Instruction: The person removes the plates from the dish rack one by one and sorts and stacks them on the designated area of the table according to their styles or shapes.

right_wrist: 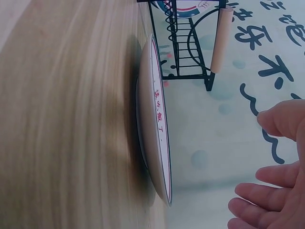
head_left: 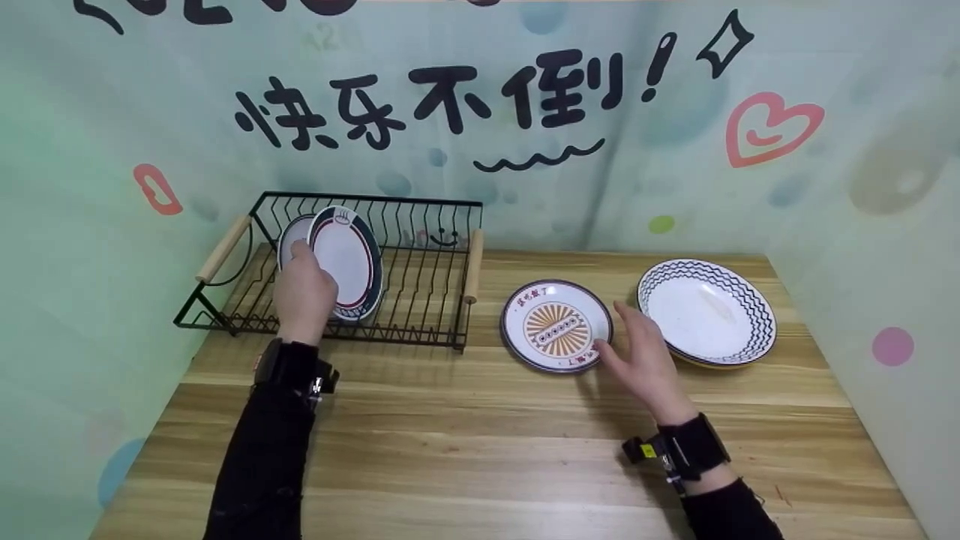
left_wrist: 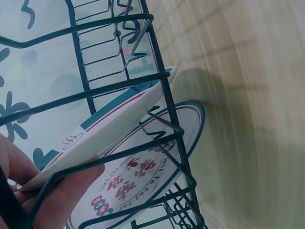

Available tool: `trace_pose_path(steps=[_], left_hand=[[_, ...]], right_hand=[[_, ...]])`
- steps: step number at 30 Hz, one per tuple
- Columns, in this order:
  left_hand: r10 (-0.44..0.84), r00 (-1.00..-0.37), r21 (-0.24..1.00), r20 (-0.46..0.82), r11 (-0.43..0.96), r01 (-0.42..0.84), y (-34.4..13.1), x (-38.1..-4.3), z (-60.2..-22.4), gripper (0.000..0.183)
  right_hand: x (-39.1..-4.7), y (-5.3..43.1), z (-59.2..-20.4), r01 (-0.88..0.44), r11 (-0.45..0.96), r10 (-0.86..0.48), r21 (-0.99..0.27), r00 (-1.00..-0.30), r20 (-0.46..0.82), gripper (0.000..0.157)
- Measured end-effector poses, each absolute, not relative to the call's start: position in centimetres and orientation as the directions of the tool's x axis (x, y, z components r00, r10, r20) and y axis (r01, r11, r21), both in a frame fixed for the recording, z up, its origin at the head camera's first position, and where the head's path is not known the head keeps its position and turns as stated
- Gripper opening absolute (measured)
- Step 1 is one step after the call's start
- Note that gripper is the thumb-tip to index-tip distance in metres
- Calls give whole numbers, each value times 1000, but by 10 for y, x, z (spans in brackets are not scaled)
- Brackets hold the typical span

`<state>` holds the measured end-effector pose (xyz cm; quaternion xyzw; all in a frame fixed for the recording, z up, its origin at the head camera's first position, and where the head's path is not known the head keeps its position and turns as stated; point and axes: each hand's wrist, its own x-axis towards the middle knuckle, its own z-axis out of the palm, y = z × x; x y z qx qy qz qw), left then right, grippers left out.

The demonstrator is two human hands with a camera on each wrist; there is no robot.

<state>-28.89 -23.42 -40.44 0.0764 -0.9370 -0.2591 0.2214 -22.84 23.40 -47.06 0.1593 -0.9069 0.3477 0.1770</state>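
My left hand (head_left: 306, 294) pinches the edge of a white plate (head_left: 341, 262) with a dark patterned rim and red ring, standing on edge in the black wire dish rack (head_left: 427, 300). Left of it leans a second plate (head_left: 292, 232); the left wrist view shows red characters on that plate (left_wrist: 128, 179). My right hand (head_left: 646, 364) hovers with fingers spread by the right edge of a small plate (head_left: 556, 326) with an orange sunburst. In the right wrist view, there is a gap between the fingers and this plate (right_wrist: 155, 124).
A large, deep white dish (head_left: 694, 307) with a wavy black rim sits at the right, with a yellowish edge under it. The rack has wooden handles (head_left: 475, 266) at both ends. A printed cloth wall (head_left: 540, 210) stands behind the wooden table (head_left: 480, 450).
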Motion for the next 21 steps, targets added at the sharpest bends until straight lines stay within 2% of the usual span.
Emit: trace_pose_path(steps=[5, 14, 21], left_hand=[[-266, -869, 523, 417, 852, -10, -234, -287, -404, 28], [-276, -848, 529, 453, 849, 6, -234, -282, -401, 36], [-262, -808, 504, 527, 863, 49, -236, -283, -403, 40]], right_hand=[[-228, 234, -470, -413, 706, -170, -575, -887, 429, 70], [-227, 232, -468, -399, 705, -166, -586, -897, 411, 69], [-228, 232, -469, -418, 712, -171, -565, -883, 438, 67]])
